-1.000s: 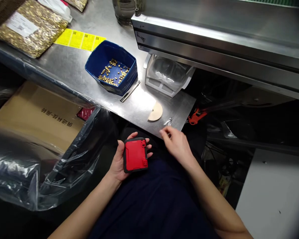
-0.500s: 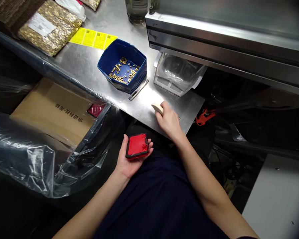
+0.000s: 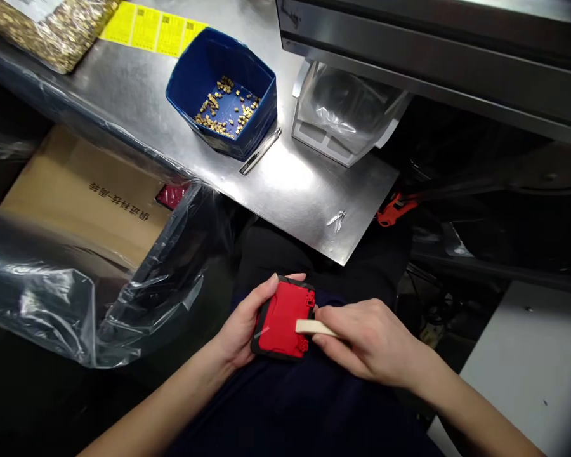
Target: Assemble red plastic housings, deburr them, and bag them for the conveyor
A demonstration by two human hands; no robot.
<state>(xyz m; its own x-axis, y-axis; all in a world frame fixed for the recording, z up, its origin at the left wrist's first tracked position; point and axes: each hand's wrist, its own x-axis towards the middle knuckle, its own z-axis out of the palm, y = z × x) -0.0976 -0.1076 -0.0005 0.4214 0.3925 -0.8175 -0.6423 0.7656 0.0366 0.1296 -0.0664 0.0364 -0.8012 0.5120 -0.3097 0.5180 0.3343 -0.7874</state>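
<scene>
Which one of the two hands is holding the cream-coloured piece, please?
The right hand: the cream piece sticks out of its grip, pointing toward the left hand, which holds the red block instead.

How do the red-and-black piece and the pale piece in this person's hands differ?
Colour: the red-and-black piece is bright red with black edging; the pale piece is plain cream.
Pose: the red-and-black piece shows its broad face, while the pale piece shows as a narrow strip, partly hidden.
Hold: the left hand has the red-and-black piece, the right hand the pale piece.
Shared: both are hand-held.
</scene>
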